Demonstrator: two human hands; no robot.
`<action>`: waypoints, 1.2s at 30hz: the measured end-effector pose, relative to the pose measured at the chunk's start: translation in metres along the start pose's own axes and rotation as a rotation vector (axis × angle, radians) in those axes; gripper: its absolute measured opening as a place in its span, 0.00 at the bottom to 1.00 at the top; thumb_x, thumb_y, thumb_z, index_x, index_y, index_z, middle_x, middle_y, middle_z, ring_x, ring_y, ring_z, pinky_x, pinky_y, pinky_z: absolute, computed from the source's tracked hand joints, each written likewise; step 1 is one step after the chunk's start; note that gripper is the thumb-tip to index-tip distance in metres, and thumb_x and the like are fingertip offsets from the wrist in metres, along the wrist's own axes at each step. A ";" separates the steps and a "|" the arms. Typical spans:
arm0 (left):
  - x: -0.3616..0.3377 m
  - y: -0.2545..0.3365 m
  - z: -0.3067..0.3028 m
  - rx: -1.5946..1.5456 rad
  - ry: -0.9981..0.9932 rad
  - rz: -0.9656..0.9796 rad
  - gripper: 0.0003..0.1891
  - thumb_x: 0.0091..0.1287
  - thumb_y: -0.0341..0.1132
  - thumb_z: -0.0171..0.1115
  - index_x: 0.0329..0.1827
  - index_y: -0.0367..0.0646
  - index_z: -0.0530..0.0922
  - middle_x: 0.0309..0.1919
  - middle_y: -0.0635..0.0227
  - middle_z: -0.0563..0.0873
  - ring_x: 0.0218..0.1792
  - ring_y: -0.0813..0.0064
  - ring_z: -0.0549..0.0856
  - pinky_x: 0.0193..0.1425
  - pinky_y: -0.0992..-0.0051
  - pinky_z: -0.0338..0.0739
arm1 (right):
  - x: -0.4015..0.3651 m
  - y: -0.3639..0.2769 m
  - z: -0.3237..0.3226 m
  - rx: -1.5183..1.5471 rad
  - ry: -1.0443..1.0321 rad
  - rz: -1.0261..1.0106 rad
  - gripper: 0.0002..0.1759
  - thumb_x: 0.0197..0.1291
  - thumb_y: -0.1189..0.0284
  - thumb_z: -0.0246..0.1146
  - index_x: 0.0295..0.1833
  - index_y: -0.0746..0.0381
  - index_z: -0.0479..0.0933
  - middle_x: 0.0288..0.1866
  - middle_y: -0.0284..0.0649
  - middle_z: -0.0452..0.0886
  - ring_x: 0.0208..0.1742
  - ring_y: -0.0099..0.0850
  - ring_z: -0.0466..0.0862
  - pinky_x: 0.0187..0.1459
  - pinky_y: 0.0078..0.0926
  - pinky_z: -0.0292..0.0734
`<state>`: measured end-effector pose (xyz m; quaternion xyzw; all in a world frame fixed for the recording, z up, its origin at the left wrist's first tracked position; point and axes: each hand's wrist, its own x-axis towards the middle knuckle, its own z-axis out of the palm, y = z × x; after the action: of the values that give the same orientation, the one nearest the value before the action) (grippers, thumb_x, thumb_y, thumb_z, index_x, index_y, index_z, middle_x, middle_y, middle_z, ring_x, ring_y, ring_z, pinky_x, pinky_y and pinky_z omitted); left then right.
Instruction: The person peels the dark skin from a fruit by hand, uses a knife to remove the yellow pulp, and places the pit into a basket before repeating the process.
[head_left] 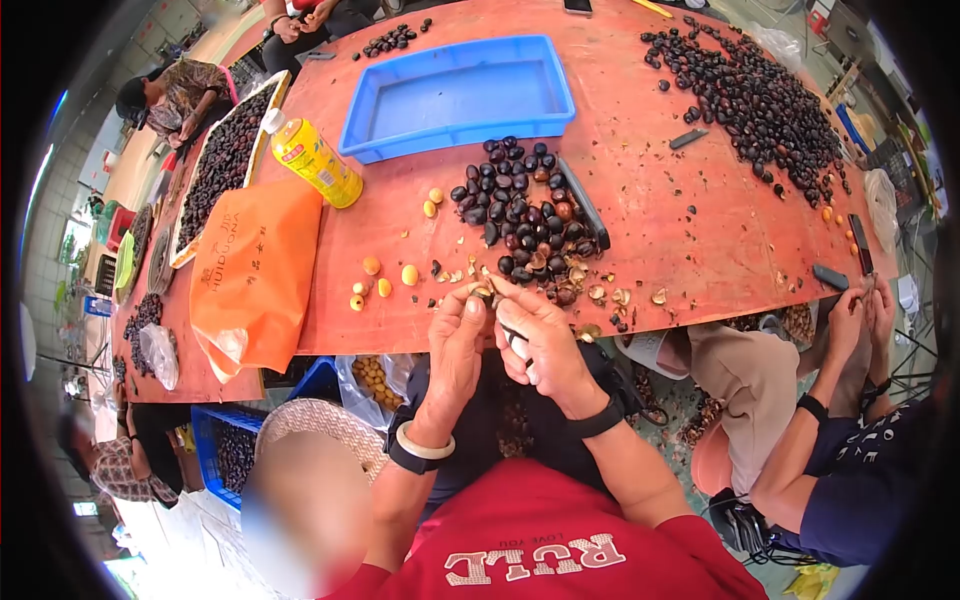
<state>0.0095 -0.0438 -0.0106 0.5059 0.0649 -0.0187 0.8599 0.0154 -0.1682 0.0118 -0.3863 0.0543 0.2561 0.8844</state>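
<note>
Nut (483,292), partly shelled, is pinched at the near edge of the table (700,250) between the fingertips of the left hand (455,345) and the right hand (548,345), so that scraps drop onto the wood. A small blade (513,335) seems to be gripped in the right hand's curled fingers. Dark nuts (520,215) are heaped at twelve o'clock, within easy reach. Peeled yellow kernels (385,280) are kept apart at ten o'clock.

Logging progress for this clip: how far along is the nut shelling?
Done: a few peeled yellow kernels and pale broken shell scraps lie on the red table. In hand: the left hand and right hand grip one small nut. Left: a pile of dark brown nuts, unshelled.
</note>
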 end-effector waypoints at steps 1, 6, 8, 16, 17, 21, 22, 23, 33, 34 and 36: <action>-0.001 0.003 0.003 -0.034 -0.011 -0.012 0.15 0.71 0.39 0.53 0.54 0.39 0.71 0.37 0.72 0.79 0.33 0.84 0.78 0.38 0.81 0.76 | 0.000 0.000 -0.002 0.065 -0.019 0.012 0.24 0.69 0.69 0.50 0.69 0.61 0.61 0.24 0.33 0.71 0.10 0.16 0.64 0.08 0.14 0.58; 0.001 0.000 -0.004 -0.122 -0.081 0.002 0.15 0.71 0.40 0.54 0.54 0.41 0.70 0.42 0.71 0.78 0.38 0.82 0.79 0.42 0.79 0.76 | -0.005 -0.006 -0.006 0.230 -0.183 0.111 0.23 0.70 0.68 0.49 0.68 0.61 0.62 0.24 0.35 0.72 0.10 0.18 0.64 0.08 0.15 0.59; 0.005 0.002 -0.006 -0.249 -0.003 -0.044 0.15 0.71 0.40 0.53 0.56 0.43 0.68 0.46 0.68 0.77 0.40 0.78 0.79 0.45 0.76 0.76 | -0.015 -0.009 -0.005 0.232 -0.275 0.109 0.23 0.70 0.67 0.49 0.67 0.62 0.62 0.23 0.35 0.72 0.10 0.18 0.64 0.08 0.15 0.59; 0.006 0.004 -0.017 -0.237 -0.022 -0.035 0.15 0.69 0.36 0.55 0.56 0.46 0.67 0.51 0.64 0.78 0.46 0.73 0.81 0.47 0.73 0.78 | -0.021 -0.004 0.004 0.085 -0.091 0.092 0.23 0.70 0.65 0.48 0.68 0.62 0.63 0.23 0.34 0.72 0.10 0.17 0.65 0.08 0.13 0.60; 0.006 0.002 -0.017 -0.238 -0.024 -0.039 0.15 0.69 0.36 0.55 0.56 0.46 0.67 0.51 0.64 0.78 0.46 0.73 0.81 0.47 0.73 0.78 | -0.020 -0.004 0.006 -0.001 -0.048 0.074 0.24 0.70 0.66 0.48 0.68 0.61 0.62 0.23 0.34 0.71 0.10 0.16 0.65 0.08 0.13 0.60; 0.001 0.008 -0.004 -0.146 0.009 -0.009 0.14 0.68 0.32 0.56 0.54 0.45 0.66 0.48 0.65 0.79 0.43 0.77 0.81 0.43 0.77 0.79 | -0.019 -0.005 0.009 -0.148 -0.023 0.057 0.25 0.70 0.66 0.48 0.71 0.58 0.58 0.23 0.32 0.71 0.10 0.15 0.65 0.08 0.13 0.59; 0.000 0.011 0.001 -0.118 0.019 -0.013 0.14 0.68 0.30 0.56 0.54 0.44 0.65 0.44 0.68 0.79 0.40 0.79 0.81 0.40 0.78 0.79 | -0.018 -0.005 0.010 -0.172 -0.021 0.038 0.26 0.70 0.66 0.48 0.71 0.58 0.58 0.23 0.32 0.71 0.10 0.15 0.65 0.08 0.13 0.60; -0.001 0.009 0.000 -0.119 0.020 -0.015 0.14 0.68 0.30 0.56 0.54 0.44 0.65 0.44 0.68 0.79 0.40 0.79 0.81 0.40 0.78 0.79 | -0.018 -0.005 0.010 -0.171 -0.019 0.039 0.26 0.70 0.66 0.48 0.71 0.58 0.58 0.23 0.32 0.71 0.10 0.15 0.65 0.08 0.13 0.60; -0.002 0.009 -0.004 0.008 -0.073 -0.008 0.20 0.66 0.33 0.60 0.60 0.41 0.69 0.41 0.69 0.79 0.34 0.81 0.80 0.38 0.79 0.79 | -0.020 -0.013 0.010 -0.125 -0.021 0.056 0.27 0.70 0.65 0.48 0.73 0.57 0.54 0.23 0.32 0.71 0.11 0.14 0.64 0.09 0.12 0.60; -0.002 0.007 -0.006 -0.013 -0.073 -0.015 0.21 0.66 0.33 0.61 0.61 0.41 0.70 0.41 0.69 0.79 0.34 0.80 0.80 0.38 0.78 0.80 | -0.021 -0.013 0.010 -0.129 -0.020 0.054 0.28 0.70 0.65 0.48 0.73 0.57 0.54 0.23 0.32 0.70 0.10 0.14 0.64 0.09 0.12 0.60; 0.001 0.002 -0.016 -0.031 -0.096 -0.025 0.21 0.65 0.33 0.61 0.61 0.40 0.70 0.41 0.69 0.80 0.34 0.80 0.81 0.39 0.78 0.80 | -0.022 -0.012 0.008 -0.153 -0.043 0.060 0.28 0.70 0.65 0.48 0.73 0.57 0.54 0.23 0.31 0.70 0.10 0.14 0.64 0.09 0.12 0.59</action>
<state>0.0091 -0.0287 -0.0170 0.4903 0.0303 -0.0528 0.8694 0.0017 -0.1781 0.0316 -0.4455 0.0268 0.2942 0.8451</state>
